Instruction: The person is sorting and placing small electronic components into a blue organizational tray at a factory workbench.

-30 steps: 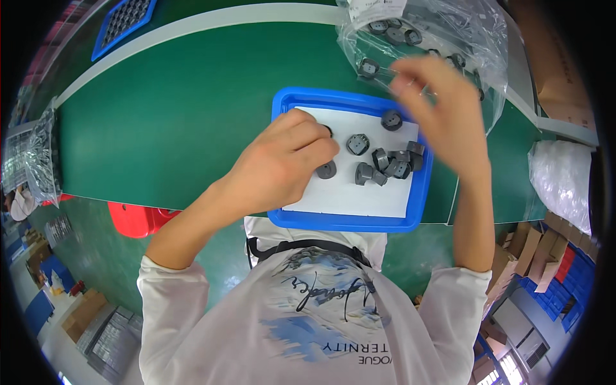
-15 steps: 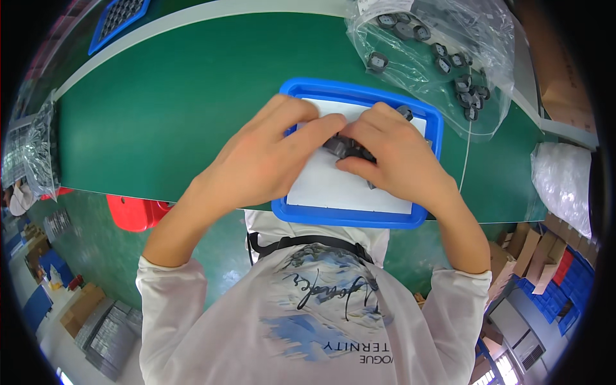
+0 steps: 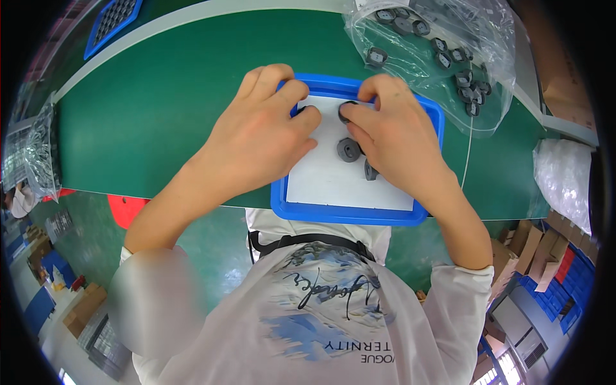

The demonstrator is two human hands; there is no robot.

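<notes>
A blue tray [image 3: 353, 215] with a white sheet [image 3: 346, 189] in its bottom stands at the table's near edge. Over its far left corner, my left hand [image 3: 266, 131] has its fingers curled round a small dark part, mostly hidden. My right hand [image 3: 398, 135] pinches a dark grey round plastic part [image 3: 346, 112] against the sheet near the tray's far side. Below its fingers lies another round grey plastic part [image 3: 348, 149] with a slot in its face. One more dark part [image 3: 371, 171] rests beside my right palm, partly covered.
A clear plastic bag [image 3: 410, 64] holding several similar dark parts lies at the far right of the green table [image 3: 173, 109]. Bubble wrap [image 3: 561, 183] hangs at the right edge. A red stool [image 3: 125, 210] stands below the table on the left. Another blue tray [image 3: 112, 25] is at the far left.
My hands have moved apart: the left went left and away from me, the right slightly away. The clustered dark parts between them are now spread over the sheet.
</notes>
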